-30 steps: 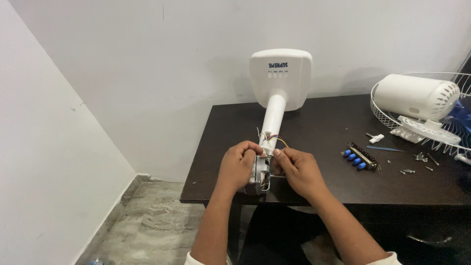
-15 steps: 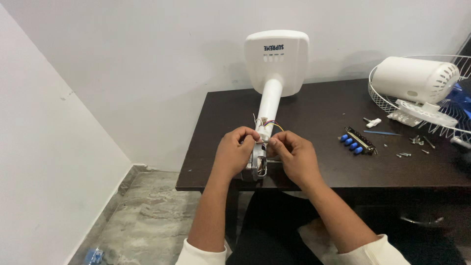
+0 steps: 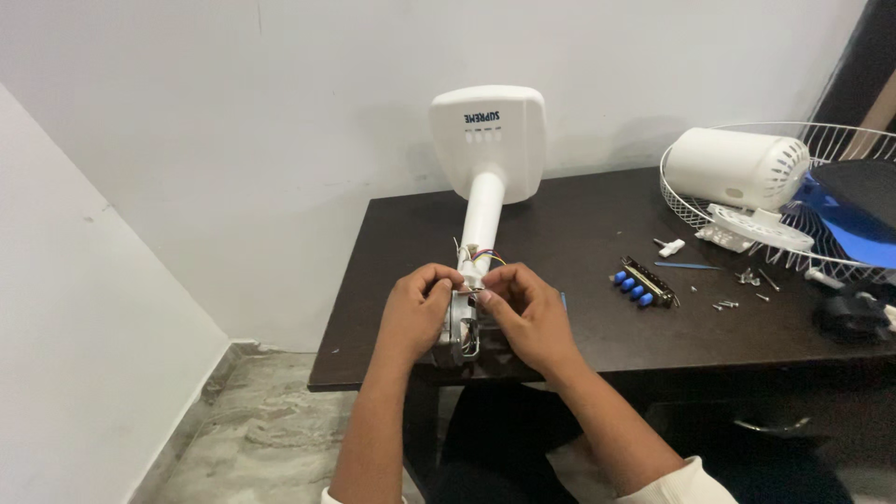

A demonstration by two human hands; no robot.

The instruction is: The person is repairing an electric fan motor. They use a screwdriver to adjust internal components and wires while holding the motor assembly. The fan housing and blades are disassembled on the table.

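My left hand (image 3: 417, 313) curls around the metal end of the white fan stand (image 3: 485, 210), which lies on the dark table (image 3: 579, 233) with its base toward the wall. My right hand (image 3: 527, 313) pinches the coloured wires (image 3: 487, 257) there, fingertips nearly meeting my left, both wrists bent inward.

The white fan stand (image 3: 487, 168) is smooth, slightly glossy plastic, its near end bare grey metal (image 3: 460, 327). The dark brown wooden desk (image 3: 579, 233) looks matt. Right of the stand, the white wire fan guard (image 3: 793, 140) is thin coated metal.
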